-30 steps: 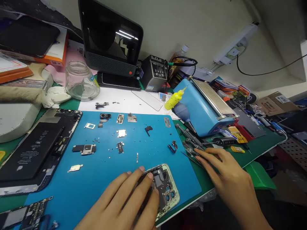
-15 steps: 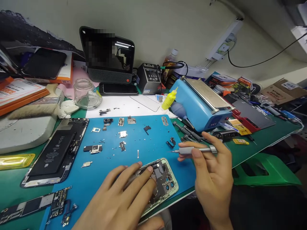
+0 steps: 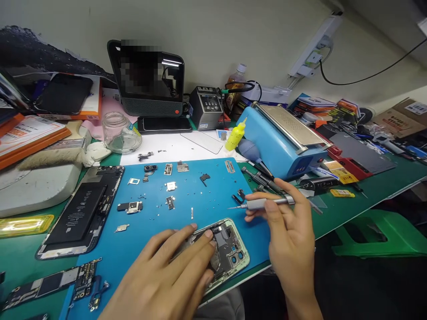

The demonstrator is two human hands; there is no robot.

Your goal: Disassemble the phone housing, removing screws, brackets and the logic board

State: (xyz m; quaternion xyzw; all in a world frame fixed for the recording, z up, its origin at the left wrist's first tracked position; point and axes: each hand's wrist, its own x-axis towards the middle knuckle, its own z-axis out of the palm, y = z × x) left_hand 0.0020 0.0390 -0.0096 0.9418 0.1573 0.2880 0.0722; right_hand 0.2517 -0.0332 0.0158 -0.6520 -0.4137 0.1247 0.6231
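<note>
Under my left hand (image 3: 170, 271) lies a pale green phone frame (image 3: 240, 262) at the mat's near edge, its back-camera openings showing at the right end. My fingers lie across the frame and hold it; the thumb is mostly hidden. My right hand (image 3: 287, 226) grips a slim silver precision screwdriver (image 3: 258, 204), its thin tip pointing left above the blue mat (image 3: 203, 231). Tip and frame are apart. Beyond the frame are a small metal strip (image 3: 191, 213), tiny screws, a black bracket (image 3: 204, 178) and several metal plates such as this one (image 3: 171, 186).
At left lie a phone screen assembly with a battery (image 3: 76, 209) and a logic board (image 3: 55, 282). Behind stand a glass jar (image 3: 120, 133), a yellow squeeze bottle (image 3: 235, 137) and a blue heating machine (image 3: 276, 144). A green stool (image 3: 370, 235) stands below the bench at right.
My right hand with the screwdriver has shifted slightly left and up. My left thumb has drawn in at the frame's near side. The view has turned a little.
</note>
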